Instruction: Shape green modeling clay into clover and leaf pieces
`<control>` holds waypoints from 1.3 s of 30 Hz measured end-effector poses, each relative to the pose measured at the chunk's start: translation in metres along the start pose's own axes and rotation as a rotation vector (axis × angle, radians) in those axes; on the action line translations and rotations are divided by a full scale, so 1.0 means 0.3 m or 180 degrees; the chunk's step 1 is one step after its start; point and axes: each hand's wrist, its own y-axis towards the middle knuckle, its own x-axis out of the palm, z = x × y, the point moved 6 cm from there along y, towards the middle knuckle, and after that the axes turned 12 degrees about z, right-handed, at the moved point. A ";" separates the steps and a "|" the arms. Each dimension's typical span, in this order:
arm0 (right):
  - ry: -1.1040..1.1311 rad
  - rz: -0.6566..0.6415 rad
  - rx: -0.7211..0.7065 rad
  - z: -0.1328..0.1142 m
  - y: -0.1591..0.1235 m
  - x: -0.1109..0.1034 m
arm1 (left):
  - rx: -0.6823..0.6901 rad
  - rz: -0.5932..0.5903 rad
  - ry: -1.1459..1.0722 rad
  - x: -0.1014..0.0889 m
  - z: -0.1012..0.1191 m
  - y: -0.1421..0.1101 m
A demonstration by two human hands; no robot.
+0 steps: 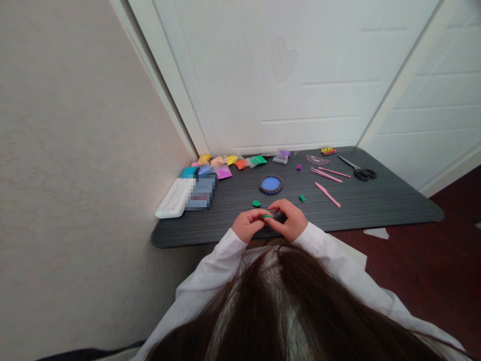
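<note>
Between the fingertips of my left hand (248, 224) and my right hand (290, 220) is a small piece of green clay (267, 216), near the table's front edge. Both hands are closed in a pinch around it. Just beyond my left fingers lies a flattened green clay oval (256, 203). A short green clay block (302, 198) rests past my right hand. Farther back sits a round blue clay disc (271, 184) with a dark beaded rim. Part of the held clay is hidden by my fingers.
Bags of coloured clay, including a green one (258, 160), line the back left. A white case (176, 198) stands at the left. Pink tools, such as a knife (328, 194), and black-handled scissors (361, 173) lie right. The dark table (398, 200) meets a white door behind.
</note>
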 end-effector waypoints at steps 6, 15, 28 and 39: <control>0.0009 0.0084 0.0055 0.005 0.001 0.000 | 0.0043 0.0010 -0.0080 -0.007 0.007 0.002; 0.0022 0.0331 0.0136 0.027 -0.001 -0.010 | -0.0083 0.0124 -0.0425 -0.009 -0.018 0.003; 0.0105 0.0371 -0.0003 0.016 0.004 -0.019 | -0.0403 0.0571 -0.0892 -0.010 -0.048 0.003; 0.0015 0.0110 -0.0033 0.001 0.001 -0.008 | -0.0404 0.0748 -0.0448 -0.029 -0.046 0.008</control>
